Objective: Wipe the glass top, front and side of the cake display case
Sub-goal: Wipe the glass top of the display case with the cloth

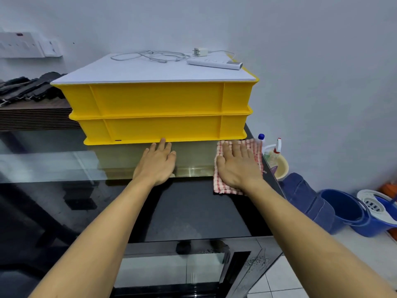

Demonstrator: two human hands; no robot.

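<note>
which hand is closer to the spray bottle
Right. The right hand presses flat on the checked cloth near the case's right edge, just left of the spray bottle; the left hand rests further left.

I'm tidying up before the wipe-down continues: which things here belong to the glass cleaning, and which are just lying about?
In use:
- checked cloth, under the right hand
- glass top of the display case
- left hand, flat on the glass

Lying about:
- yellow crates
- charger cable
- spray bottle
- blue mop bucket
</note>
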